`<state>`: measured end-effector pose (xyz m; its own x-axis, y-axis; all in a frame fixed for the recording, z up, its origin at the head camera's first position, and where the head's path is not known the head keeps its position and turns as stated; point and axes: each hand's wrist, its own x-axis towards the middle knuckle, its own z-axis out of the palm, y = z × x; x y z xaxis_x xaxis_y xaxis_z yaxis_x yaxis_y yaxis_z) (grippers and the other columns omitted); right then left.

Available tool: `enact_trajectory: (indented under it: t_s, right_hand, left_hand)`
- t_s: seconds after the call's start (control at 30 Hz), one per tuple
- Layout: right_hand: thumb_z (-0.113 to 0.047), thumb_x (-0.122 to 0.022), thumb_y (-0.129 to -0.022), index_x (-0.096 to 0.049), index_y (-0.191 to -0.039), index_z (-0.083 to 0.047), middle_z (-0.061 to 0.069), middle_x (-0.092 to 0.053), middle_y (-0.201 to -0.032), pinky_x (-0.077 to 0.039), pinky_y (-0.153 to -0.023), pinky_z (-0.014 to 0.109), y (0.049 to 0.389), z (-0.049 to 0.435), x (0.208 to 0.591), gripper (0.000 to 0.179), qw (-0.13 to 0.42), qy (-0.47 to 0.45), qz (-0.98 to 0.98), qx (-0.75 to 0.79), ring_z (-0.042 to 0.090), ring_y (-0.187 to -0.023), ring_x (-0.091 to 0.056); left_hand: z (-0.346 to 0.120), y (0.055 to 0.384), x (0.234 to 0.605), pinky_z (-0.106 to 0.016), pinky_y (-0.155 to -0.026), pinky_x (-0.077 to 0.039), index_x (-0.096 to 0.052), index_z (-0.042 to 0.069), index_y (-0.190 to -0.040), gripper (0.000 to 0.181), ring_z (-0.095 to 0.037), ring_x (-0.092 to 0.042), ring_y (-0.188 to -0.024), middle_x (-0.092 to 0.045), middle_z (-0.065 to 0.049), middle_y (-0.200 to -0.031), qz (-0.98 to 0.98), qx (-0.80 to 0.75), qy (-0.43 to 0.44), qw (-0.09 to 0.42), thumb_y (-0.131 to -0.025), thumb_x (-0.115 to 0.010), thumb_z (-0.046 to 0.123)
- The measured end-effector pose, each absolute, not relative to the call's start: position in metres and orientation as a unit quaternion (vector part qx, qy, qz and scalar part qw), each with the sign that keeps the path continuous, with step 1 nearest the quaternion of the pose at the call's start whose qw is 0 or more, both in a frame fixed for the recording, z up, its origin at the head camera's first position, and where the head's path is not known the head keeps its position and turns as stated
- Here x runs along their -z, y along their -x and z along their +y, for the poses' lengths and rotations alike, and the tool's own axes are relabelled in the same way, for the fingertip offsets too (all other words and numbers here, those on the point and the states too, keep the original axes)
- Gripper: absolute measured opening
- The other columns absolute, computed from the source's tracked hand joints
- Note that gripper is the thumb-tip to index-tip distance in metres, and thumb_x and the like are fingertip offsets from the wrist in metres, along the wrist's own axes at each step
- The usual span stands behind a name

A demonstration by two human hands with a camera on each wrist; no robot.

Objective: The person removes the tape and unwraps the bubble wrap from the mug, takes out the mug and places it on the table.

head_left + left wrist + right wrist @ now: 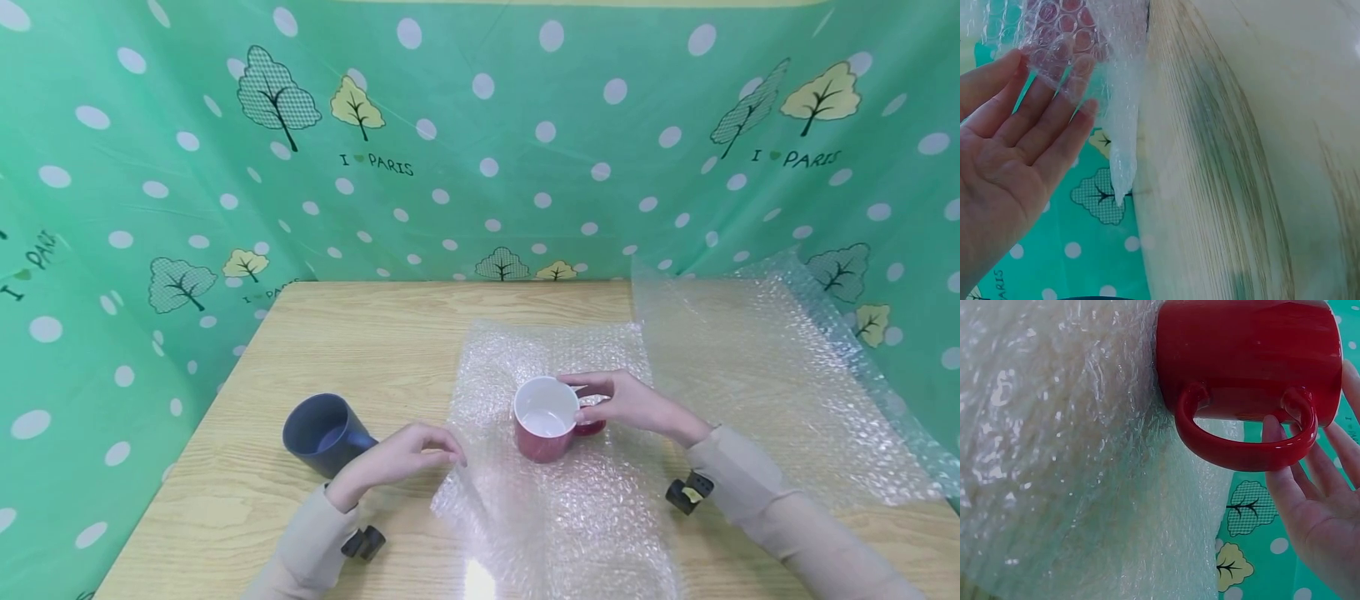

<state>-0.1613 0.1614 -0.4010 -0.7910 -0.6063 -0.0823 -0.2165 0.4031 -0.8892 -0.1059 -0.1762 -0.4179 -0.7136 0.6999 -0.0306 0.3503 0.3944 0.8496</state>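
A red mug point(543, 440) with a white inside stands upright on a sheet of bubble wrap point(592, 517). My right hand point(626, 402) holds it at the handle side, fingers along the rim. In the right wrist view, the thumb shows through the loop of the handle point(1241, 454), and the other fingers point(1329, 462) are partly hidden behind the mug. My left hand point(412, 454) pinches the left edge of the bubble wrap, between thumb and forefinger in the left wrist view point(1063, 37). That edge is raised off the table.
A dark blue mug point(315, 425) sits on the wooden table point(360, 333), just beyond my left wrist. Another bubble wrap sheet point(735, 375) covers the table's right side and hangs over its edge. A green dotted curtain point(450, 167) stands behind the table.
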Motion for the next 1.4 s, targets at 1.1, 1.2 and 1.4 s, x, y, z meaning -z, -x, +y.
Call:
enact_trajectory:
  t_s: [1.1,1.2,1.4]
  right_hand:
    - [-0.011,-0.066,-0.078,-0.044,-0.127,0.000,0.021,-0.049,-0.124,-0.049,-0.084,0.033,0.157,0.161,0.404,0.055,0.193,0.253,0.795,0.516,0.035,-0.107,-0.051]
    - [-0.013,-0.066,-0.079,-0.044,-0.127,0.001,0.022,-0.049,-0.123,-0.049,-0.084,0.033,0.155,0.161,0.404,0.055,0.194,0.249,0.790,0.525,0.036,-0.106,-0.051]
    - [-0.013,-0.066,-0.079,-0.043,-0.126,0.004,0.024,-0.049,-0.122,-0.049,-0.083,0.029,0.151,0.163,0.403,0.055,0.189,0.239,0.786,0.538,0.035,-0.105,-0.052]
  left_hand:
    - [-0.179,0.100,0.413,-0.027,-0.084,-0.046,-0.062,0.009,-0.101,0.019,-0.013,-0.057,-0.094,-0.063,-0.002,-0.100,0.827,-0.431,-0.306,0.192,-0.090,-0.048,0.015]
    - [-0.176,0.100,0.410,-0.027,-0.084,-0.046,-0.062,0.008,-0.102,0.020,-0.014,-0.057,-0.093,-0.063,-0.002,-0.099,0.832,-0.435,-0.294,0.179,-0.090,-0.048,0.018]
    - [-0.168,0.104,0.401,-0.027,-0.082,-0.047,-0.061,0.006,-0.102,0.021,-0.014,-0.058,-0.094,-0.064,-0.001,-0.099,0.843,-0.433,-0.269,0.169,-0.090,-0.049,0.019]
